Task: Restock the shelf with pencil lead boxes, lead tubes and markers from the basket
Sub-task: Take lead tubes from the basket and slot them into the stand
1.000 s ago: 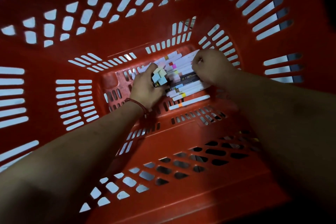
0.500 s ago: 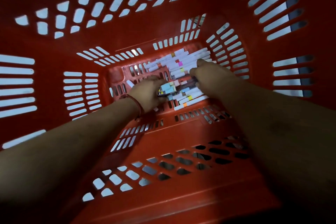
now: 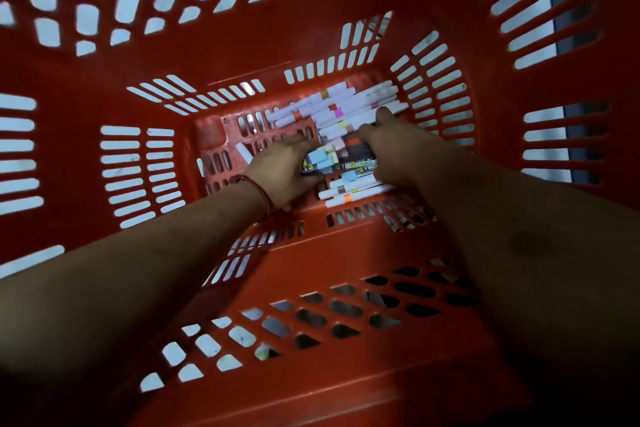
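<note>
Grip of right hand (image 3: 394,147) seemingly hidden.

text: none legible | dark boxes (image 3: 356,163): yellow label marks (print too small)

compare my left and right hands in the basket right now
1. The left hand grips a bundle of pastel-capped markers; the right hand lies over the marker pile with one finger stretched out, and whether it grips anything is hidden.
2. The left wrist wears a red cord bracelet; the right wrist is bare.
Shared: both reach down to the floor of the red basket.
</note>
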